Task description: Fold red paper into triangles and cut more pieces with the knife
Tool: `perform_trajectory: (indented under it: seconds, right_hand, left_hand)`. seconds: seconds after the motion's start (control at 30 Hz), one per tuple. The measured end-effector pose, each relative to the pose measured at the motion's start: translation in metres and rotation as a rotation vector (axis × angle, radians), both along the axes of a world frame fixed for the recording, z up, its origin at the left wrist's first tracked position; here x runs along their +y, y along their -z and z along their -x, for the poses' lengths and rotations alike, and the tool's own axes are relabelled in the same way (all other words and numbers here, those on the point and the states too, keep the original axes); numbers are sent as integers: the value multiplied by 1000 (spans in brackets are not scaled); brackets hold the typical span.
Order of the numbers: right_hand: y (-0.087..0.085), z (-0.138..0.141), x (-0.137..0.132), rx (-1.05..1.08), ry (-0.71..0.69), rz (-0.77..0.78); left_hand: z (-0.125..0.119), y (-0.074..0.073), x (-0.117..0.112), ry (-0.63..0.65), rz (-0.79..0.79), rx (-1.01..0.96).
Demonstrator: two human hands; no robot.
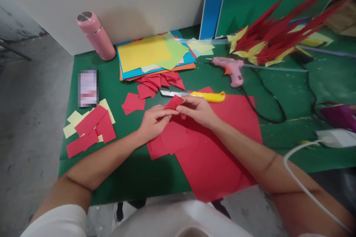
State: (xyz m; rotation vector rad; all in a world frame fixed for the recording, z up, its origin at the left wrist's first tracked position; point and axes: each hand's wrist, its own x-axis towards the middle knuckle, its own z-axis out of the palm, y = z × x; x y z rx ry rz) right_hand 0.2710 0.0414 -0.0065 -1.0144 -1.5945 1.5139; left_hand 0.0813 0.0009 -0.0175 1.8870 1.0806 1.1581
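Observation:
Between my hands is a small folded piece of red paper (174, 102), raised over the table. My left hand (153, 121) pinches its lower left side, while my right hand (198, 110) grips it from the right with thumb and fingers. Below them lies a large red sheet (219, 155), with smaller red pieces (174, 137) on its left part. Just behind my hands rests a yellow utility knife (208, 96), its blade pointing left. More folded red pieces (147, 88) are heaped beyond it.
Red and yellow paper strips (91, 126) lie at left, near a phone (88, 88) and pink bottle (97, 37). Coloured sheets (144, 53) are stacked at the back. A pink glue gun (232, 69), a red-and-yellow paper flame (272, 40) and a white plug with cable (336, 138) are on the right.

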Motion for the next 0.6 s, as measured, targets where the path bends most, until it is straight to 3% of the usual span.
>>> perform_trajectory:
  seconds: [0.4,0.5,0.6]
  right_hand:
    - [4,3,-3,-14,7,-65]
    - [4,4,-4,43,59,-40]
    - [5,0,1,111,209,-44]
  left_hand:
    - [0,-4,1,39,-76,4]
    - [-1,-6,1,38,-72,-7]
    - [-2,-7,-3,46,-63,2]
